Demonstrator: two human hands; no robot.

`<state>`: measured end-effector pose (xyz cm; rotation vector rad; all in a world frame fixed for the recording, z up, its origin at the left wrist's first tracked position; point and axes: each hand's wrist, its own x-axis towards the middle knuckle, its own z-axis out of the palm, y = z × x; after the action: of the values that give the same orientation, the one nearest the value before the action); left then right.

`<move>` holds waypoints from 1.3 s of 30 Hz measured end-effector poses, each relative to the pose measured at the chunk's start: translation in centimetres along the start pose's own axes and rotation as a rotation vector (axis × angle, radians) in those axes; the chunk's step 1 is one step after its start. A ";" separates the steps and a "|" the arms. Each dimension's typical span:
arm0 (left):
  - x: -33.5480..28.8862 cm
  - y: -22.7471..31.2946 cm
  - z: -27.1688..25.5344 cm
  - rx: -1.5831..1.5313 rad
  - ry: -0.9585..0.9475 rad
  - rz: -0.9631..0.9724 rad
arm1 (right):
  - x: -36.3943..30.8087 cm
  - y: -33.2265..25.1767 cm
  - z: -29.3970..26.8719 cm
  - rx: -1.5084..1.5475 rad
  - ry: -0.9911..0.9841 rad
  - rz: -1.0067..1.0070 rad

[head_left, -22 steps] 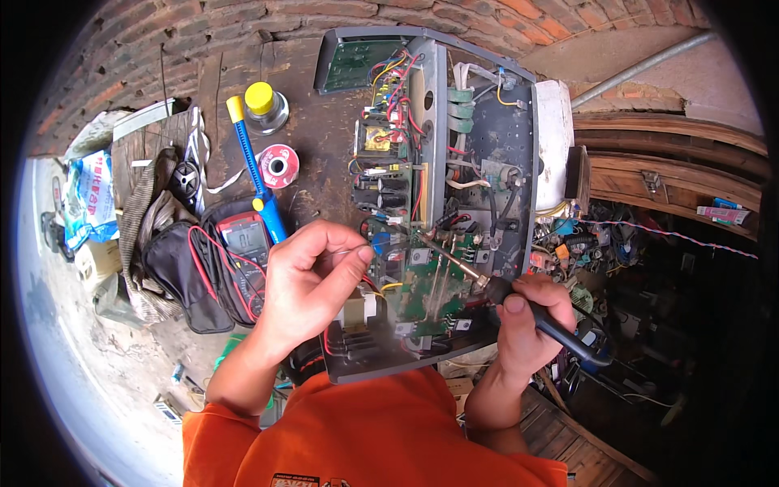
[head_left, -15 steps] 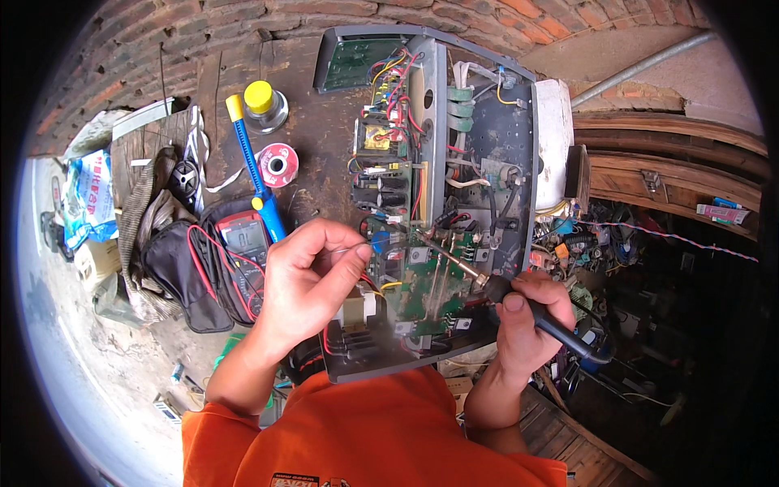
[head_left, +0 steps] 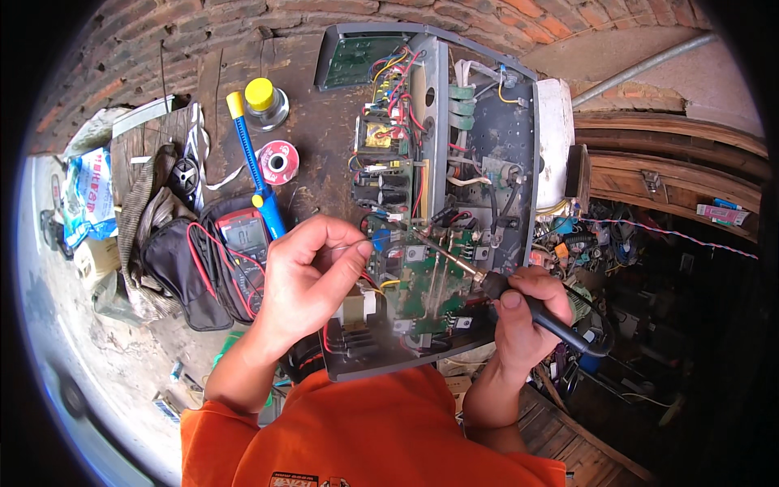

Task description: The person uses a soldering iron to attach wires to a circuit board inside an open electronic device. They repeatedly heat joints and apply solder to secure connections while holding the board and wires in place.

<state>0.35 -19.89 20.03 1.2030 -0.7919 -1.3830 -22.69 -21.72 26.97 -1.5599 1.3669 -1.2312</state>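
My right hand [head_left: 529,318] grips the black handle of a soldering iron [head_left: 519,294]. Its metal shaft slants up and left, with the tip at the upper edge of a green circuit board [head_left: 422,294]. Opposite it, my left hand [head_left: 312,276] pinches a thin strand of solder wire [head_left: 350,246] between thumb and fingertips, beside a blue disc-shaped component [head_left: 380,239]. The strand's far end is too fine to follow. The board lies inside an opened grey metal chassis [head_left: 438,73] with coloured wires, capacitors and other boards. I cannot tell whether tip and solder touch.
On the wooden table [head_left: 312,122] left of the chassis are a solder spool [head_left: 277,162], a blue desoldering pump [head_left: 249,154], a yellow-capped jar [head_left: 261,101] and a multimeter [head_left: 241,243] in a black case. A white container [head_left: 554,146] stands right of the chassis, before cluttered parts.
Both hands, the iron and the solder stay almost in place, with only a slight shift of the right hand. A dark grey shape has come into view at the lower left rim.
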 end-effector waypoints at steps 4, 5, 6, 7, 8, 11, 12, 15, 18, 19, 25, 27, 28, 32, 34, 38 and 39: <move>0.0 -0.1 0.0 0.010 -0.003 -0.008 | 0.1 0.2 -0.1 0.008 -0.027 -0.019; 0.0 -0.1 0.0 0.006 -0.003 -0.009 | 0.1 0.1 -0.1 0.010 -0.029 -0.017; 0.0 -0.2 0.0 0.002 -0.003 -0.010 | 0.1 0.1 0.0 0.011 -0.031 -0.016; -0.1 -0.2 0.0 -0.003 -0.003 -0.011 | 0.1 0.1 -0.1 0.009 -0.033 -0.019; 0.0 -0.2 0.0 -0.005 -0.002 -0.010 | 0.1 0.1 -0.1 0.008 -0.036 -0.023; 0.0 -0.1 0.1 -0.006 0.000 -0.010 | 0.1 0.2 -0.1 0.000 -0.045 -0.035; 0.0 -0.1 0.1 -0.002 -0.001 -0.013 | 0.1 0.2 -0.1 -0.002 -0.048 -0.039; 0.1 -0.1 0.1 0.008 -0.005 -0.019 | 0.3 0.3 0.0 -0.015 -0.062 -0.092; 0.0 -0.2 0.0 0.010 -0.005 -0.021 | 0.5 0.3 -0.1 -0.047 -0.075 -0.125; 0.0 -0.3 0.0 0.009 -0.003 -0.021 | 0.5 0.3 -0.1 -0.044 -0.078 -0.129; 0.1 -1.0 -0.2 0.004 0.016 0.055 | 0.7 0.2 0.0 -0.054 -0.089 -0.131; 0.1 -1.0 -0.1 0.010 0.011 0.050 | 0.7 0.2 0.1 -0.054 -0.086 -0.131; 0.1 -1.0 -0.1 0.013 0.008 0.047 | 0.7 0.2 0.1 -0.057 -0.086 -0.138; 0.1 -0.8 0.1 -0.002 0.003 0.028 | 0.7 0.4 0.0 -0.061 -0.089 -0.143; 0.1 -0.4 0.2 0.002 0.004 -0.024 | 0.7 0.4 0.0 -0.058 -0.089 -0.135; 0.2 -0.5 0.2 0.013 0.005 -0.020 | 0.8 0.4 0.2 -0.068 -0.093 -0.136; 0.2 -0.5 0.3 0.008 0.007 -0.023 | 0.8 0.5 0.2 -0.073 -0.095 -0.140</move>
<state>-0.04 -20.01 19.57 1.2262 -0.7815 -1.3945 -22.67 -22.60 26.64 -1.7676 1.2726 -1.1844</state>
